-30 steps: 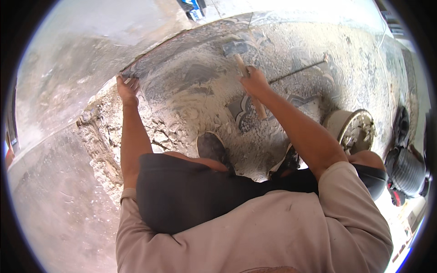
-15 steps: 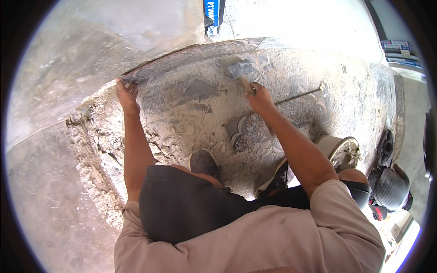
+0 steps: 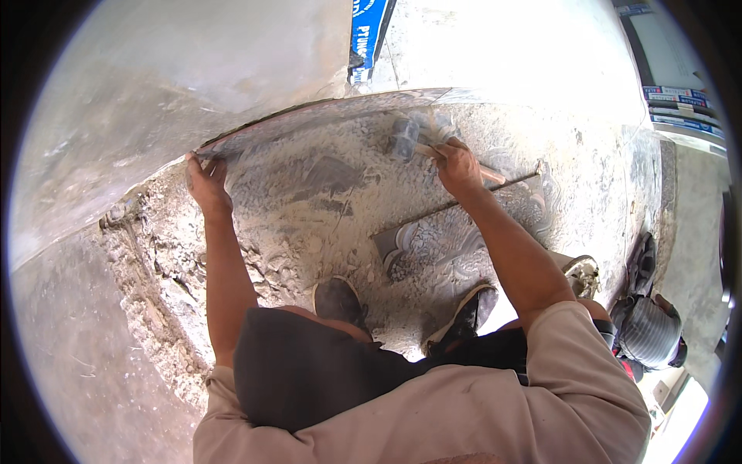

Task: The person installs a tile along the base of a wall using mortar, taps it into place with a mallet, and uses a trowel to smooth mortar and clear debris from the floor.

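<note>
Right hand [image 3: 459,168]: clenched around the wooden handle of a mallet [image 3: 403,139]. Grip sits partway up the handle, with a length running out past the little-finger side. Reads as choking up for short, controlled strokes rather than a big swing. Dark block head is just left of that hand, low over the dusty tiled floor [image 3: 332,176]; can't tell if it's touching.

Left hand [image 3: 207,185]: fingers bent at the end of the tile edge, tight against the wall [image 3: 232,69]. Can't tell whether it pinches the edge or only presses on it. Probably there to feel or steady that edge; it's well apart from the mallet head, so fingers are out of the strike area.

Below and beside the left hand, broken mortar rubble [image 3: 154,255] fills the strip where tiling stops. Below the right hand, a patterned tile [image 3: 396,246] shows through the dust, a straight dark line along its upper side; rod or joint, can't tell.

Feet: two dark shoes [image 3: 338,300] planted between the forearms, likely for a stable squat. Bucket [image 3: 581,274] is just beyond the right forearm, presumably parked within reach. Co-worker [image 3: 649,329] crouches farther right.
</note>
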A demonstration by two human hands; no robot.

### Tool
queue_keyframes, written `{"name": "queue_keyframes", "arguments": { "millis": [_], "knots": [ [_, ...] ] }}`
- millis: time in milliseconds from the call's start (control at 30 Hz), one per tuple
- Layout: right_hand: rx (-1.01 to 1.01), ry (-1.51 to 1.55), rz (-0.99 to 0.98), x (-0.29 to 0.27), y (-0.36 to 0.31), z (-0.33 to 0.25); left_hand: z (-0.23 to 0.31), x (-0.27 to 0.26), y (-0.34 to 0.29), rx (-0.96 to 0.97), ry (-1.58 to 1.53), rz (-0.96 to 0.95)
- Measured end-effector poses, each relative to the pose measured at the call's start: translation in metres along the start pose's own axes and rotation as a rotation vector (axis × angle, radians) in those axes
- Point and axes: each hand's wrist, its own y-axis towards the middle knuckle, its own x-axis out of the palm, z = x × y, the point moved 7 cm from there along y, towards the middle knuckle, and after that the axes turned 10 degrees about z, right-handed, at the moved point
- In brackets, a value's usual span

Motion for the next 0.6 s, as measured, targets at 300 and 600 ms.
{"name": "queue_keyframes", "arguments": {
  "millis": [300,600],
  "knots": [
    [-0.224,-0.027,0.194,0.001,0.001,-0.012,0.01,0.002,-0.001,-0.016,-0.128,0.072],
    [-0.16,-0.092,0.152,0.003,-0.004,-0.003,0.013,0.01,-0.017,-0.022,-0.171,0.117]
  ]
}}
